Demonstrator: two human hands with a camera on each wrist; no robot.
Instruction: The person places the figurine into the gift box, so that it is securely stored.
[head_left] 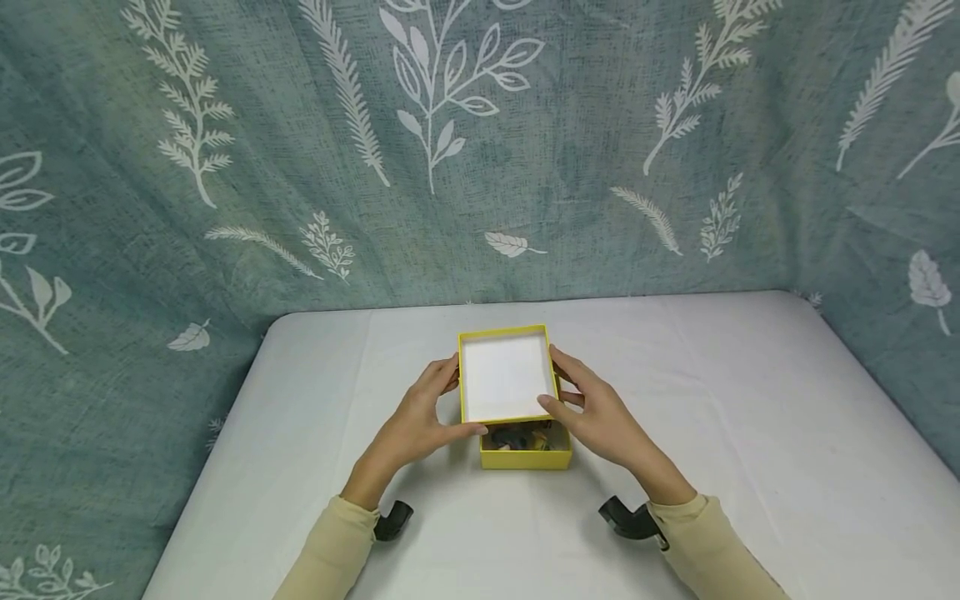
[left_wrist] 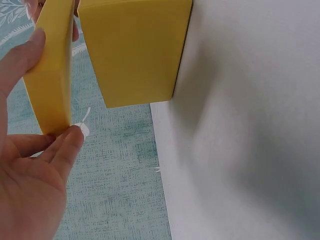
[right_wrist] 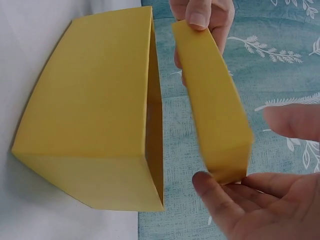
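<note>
A shallow yellow box lid [head_left: 502,375] with a white inside is held above a deeper yellow box [head_left: 525,460] on the table. My left hand [head_left: 420,425] grips the lid's left side, thumb along its near edge and fingers beneath. On the lid's other side, fingertips of my right hand [head_left: 607,417] touch its end; the right wrist view shows that thumb [right_wrist: 292,121] apart from the lid [right_wrist: 217,100]. Dark items and a bit of yellow [head_left: 517,437] lie inside the box, mostly hidden by the lid. The box [right_wrist: 90,95] stands with its top uncovered.
A white cloth covers the table [head_left: 712,433]. Behind it hangs a green curtain [head_left: 570,217] with white leaf prints. Black curved wrist mounts show beside the left sleeve [head_left: 326,550] and right sleeve [head_left: 712,542].
</note>
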